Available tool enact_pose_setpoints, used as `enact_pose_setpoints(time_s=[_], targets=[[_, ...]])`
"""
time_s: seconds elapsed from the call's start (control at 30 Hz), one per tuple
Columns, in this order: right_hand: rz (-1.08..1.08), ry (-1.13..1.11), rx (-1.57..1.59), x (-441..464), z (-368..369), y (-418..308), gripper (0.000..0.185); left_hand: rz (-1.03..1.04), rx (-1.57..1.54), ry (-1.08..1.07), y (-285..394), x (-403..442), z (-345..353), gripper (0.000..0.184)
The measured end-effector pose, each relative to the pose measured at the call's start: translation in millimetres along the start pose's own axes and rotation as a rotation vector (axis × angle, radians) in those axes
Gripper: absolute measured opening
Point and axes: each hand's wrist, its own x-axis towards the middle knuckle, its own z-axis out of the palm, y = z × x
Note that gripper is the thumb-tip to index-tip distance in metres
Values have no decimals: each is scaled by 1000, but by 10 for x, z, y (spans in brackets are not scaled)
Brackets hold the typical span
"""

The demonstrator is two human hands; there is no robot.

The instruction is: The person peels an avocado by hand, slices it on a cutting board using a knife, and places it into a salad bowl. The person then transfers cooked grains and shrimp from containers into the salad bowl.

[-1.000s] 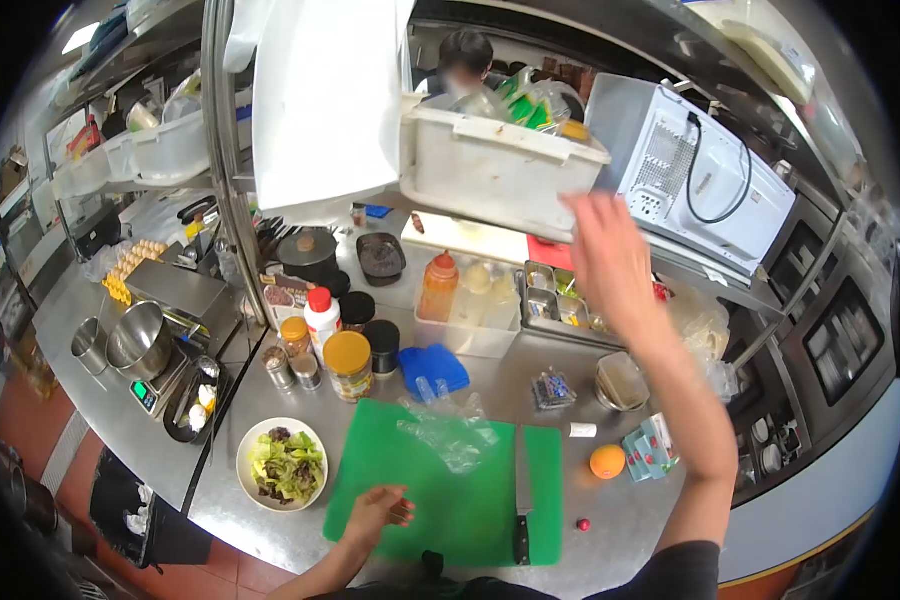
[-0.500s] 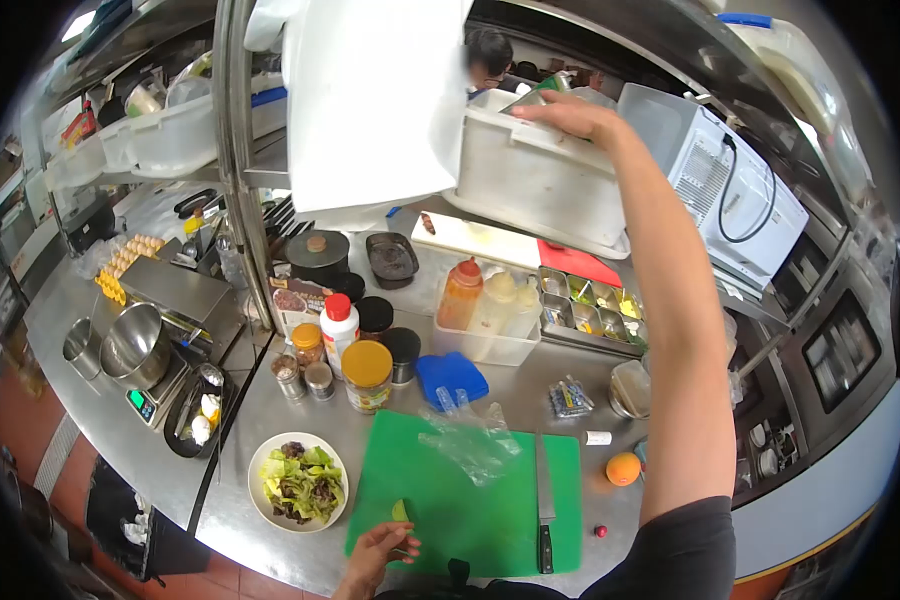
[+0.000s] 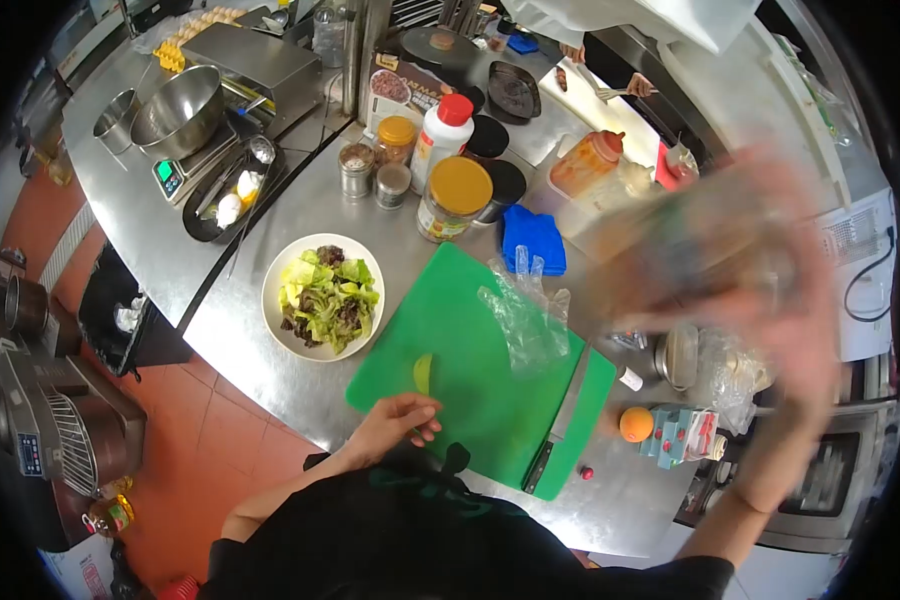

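Observation:
My right hand (image 3: 785, 335), smeared by motion, is raised over the right side of the counter. It grips a blurred see-through package (image 3: 695, 240) with brownish contents; its exact kind is unclear. My left hand (image 3: 402, 420) hangs at the near edge of the green cutting board (image 3: 470, 400), fingers loosely bent and apart, holding nothing. Just above its fingertips lies a lime wedge (image 3: 423, 374). Across the board's right side rests a knife (image 3: 560, 415), beside a clear plastic glove (image 3: 530, 320). A white bowl of salad leaves (image 3: 325, 298) stands left of the board.
Behind the board are a yellow-lidded jar (image 3: 454, 198), a red-capped bottle (image 3: 442, 140) and a blue cloth (image 3: 532, 240). An orange (image 3: 636, 424) sits at right. At left, a metal bowl (image 3: 178, 112) stands on a scale. Another person's hand (image 3: 640, 85) shows at the back.
My right hand has left the white bin on the shelf and come down over the counter with the see-through package. The view has turned downward. My left hand remains near the lime wedge.

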Motion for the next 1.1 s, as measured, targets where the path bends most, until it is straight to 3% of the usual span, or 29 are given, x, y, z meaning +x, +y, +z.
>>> enact_pose_setpoints(time_s=[0.1,0.27,0.47,0.57,0.6,0.63,0.67,0.73,0.8,0.87,0.97,1.03,1.1], targets=[[-76,-225,29,295,1093,-272,78,-10,22,-37,66,-7,62,28],[-239,78,61,860,2719,-282,77,19,19,52,98,-167,-69,27],[-162,23,-12,1103,3766,-154,79,59,-9,136,-115,-274,-348,25],[-305,51,-69,1008,3581,-51,76,23,-24,46,-301,-59,-486,28],[-387,114,-53,931,3240,-68,74,4,40,1,-261,-17,-504,29],[-362,208,0,831,2802,-78,53,-6,36,-41,-256,35,-499,29],[-336,248,-70,773,2406,83,53,-20,30,-68,-190,98,-469,29],[-419,381,-198,518,1727,299,29,-15,115,-117,64,113,-307,30],[-347,689,-386,372,674,378,27,-24,174,-128,307,232,-135,31],[-144,880,-488,224,-7,604,35,225,630,-275,651,422,-49,29],[165,987,-828,85,-695,1312,41,593,988,-245,1380,548,543,29],[167,1024,-849,71,-811,1685,41,856,997,-180,1710,431,1095,30],[141,1079,-833,19,-733,1793,36,978,1070,-184,1814,382,1385,31]])
